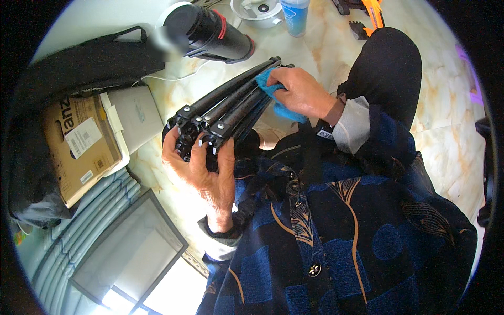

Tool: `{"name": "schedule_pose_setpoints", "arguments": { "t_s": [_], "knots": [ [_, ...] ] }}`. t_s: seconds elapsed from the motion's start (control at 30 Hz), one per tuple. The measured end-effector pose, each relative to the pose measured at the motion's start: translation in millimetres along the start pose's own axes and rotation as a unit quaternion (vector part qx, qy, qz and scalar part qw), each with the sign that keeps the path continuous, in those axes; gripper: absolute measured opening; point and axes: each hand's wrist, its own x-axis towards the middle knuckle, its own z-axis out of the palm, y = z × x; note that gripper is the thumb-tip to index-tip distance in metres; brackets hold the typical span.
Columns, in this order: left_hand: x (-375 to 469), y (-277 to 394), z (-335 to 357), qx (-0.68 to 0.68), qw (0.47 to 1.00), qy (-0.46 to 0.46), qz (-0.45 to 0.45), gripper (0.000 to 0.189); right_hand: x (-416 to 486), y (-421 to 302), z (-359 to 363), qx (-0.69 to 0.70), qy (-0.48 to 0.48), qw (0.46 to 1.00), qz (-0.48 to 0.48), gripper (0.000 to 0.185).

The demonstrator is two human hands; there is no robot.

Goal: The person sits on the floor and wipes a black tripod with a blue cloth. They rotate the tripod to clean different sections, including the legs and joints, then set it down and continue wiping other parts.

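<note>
A folded black tripod [232, 94] slants across in front of me, its legs bunched together and their far tips pointing up and right. My left hand [201, 165] grips the near end, fingers spread around the hinge brackets and bolts there. Pinched in my right hand [303, 92] is a blue cloth [267, 80], pressed on the legs towards their far end. A loose part of the cloth hangs below my right fingers. The underside of the tripod is hidden.
A black cylindrical case [212, 33] with red trim lies beyond the tripod. A cardboard box [84, 138] and a long black bag [94, 59] are at left. At the back are a white round basin [258, 15], a blue cup [295, 19] and an orange-and-black object [372, 15] on the marbled floor [445, 145].
</note>
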Motion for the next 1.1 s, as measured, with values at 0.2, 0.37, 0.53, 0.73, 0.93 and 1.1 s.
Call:
{"name": "schedule_pose_setpoints", "arguments": {
  "t_s": [0.2,0.37,0.53,0.73,0.93,1.1],
  "knots": [
    [3.8,3.7,2.2,-0.007,1.000,0.014,-0.010,0.034,-20.7,-23.7,4.1,0.159,-0.096,0.968,-0.168,0.020],
    [1.6,-2.2,1.3,-0.021,0.999,0.008,-0.048,0.034,-15.6,-4.2,14.8,-0.045,-0.039,0.997,0.052,0.022],
    [-8.7,-16.4,-0.7,-0.029,0.992,0.023,-0.122,0.048,-14.9,6.0,26.2,-0.019,-0.199,0.976,-0.084,0.025],
    [-11.7,-25.3,0.6,-0.065,0.986,0.045,-0.150,0.050,-9.9,-26.3,27.6,0.068,0.023,0.994,-0.079,0.021],
    [-6.2,-17.8,0.3,-0.008,0.995,0.030,-0.094,0.043,-12.3,-40.3,60.6,0.020,0.056,0.981,-0.184,0.027],
    [-1.6,-20.3,2.2,-0.161,0.962,0.083,-0.204,0.039,19.4,9.7,37.7,-0.069,0.082,0.988,0.111,0.017]
  ]
}}
